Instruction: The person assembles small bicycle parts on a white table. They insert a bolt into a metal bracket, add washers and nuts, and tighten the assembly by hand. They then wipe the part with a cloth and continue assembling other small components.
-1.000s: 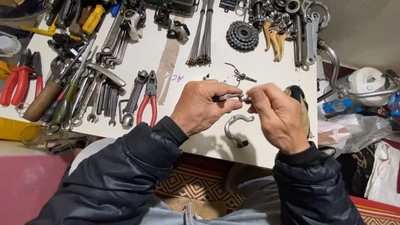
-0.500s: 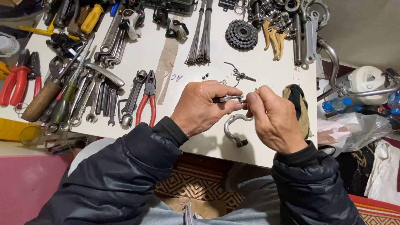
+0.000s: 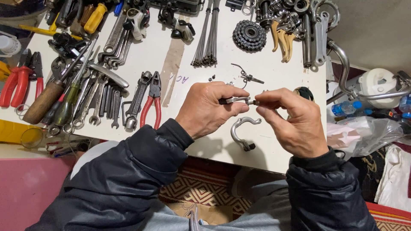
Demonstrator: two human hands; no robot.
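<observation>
My left hand point(image 3: 209, 109) pinches a small silver metal part point(image 3: 234, 100) above the white table point(image 3: 180, 55). My right hand point(image 3: 291, 122) holds the tip of the same part between thumb and forefinger, at a small dark nut or bolt end point(image 3: 253, 102). Just below the hands a curved silver brake arm point(image 3: 242, 131) lies on the table. A little beyond the hands rest a small spring-and-bolt piece point(image 3: 247, 77) and a few tiny loose nuts point(image 3: 212, 78).
Red-handled pliers point(image 3: 150, 102), several wrenches point(image 3: 105, 100), a wooden-handled tool point(image 3: 43, 102) and red cutters point(image 3: 17, 81) lie at left. A bundle of spokes point(image 3: 206, 40), a toothed freewheel point(image 3: 249, 35) and chrome parts point(image 3: 299, 21) sit at the back. Bags and bottles crowd the right.
The hands have stayed together on the small part, with only slight finger shifts at its tip. The brake arm has not moved.
</observation>
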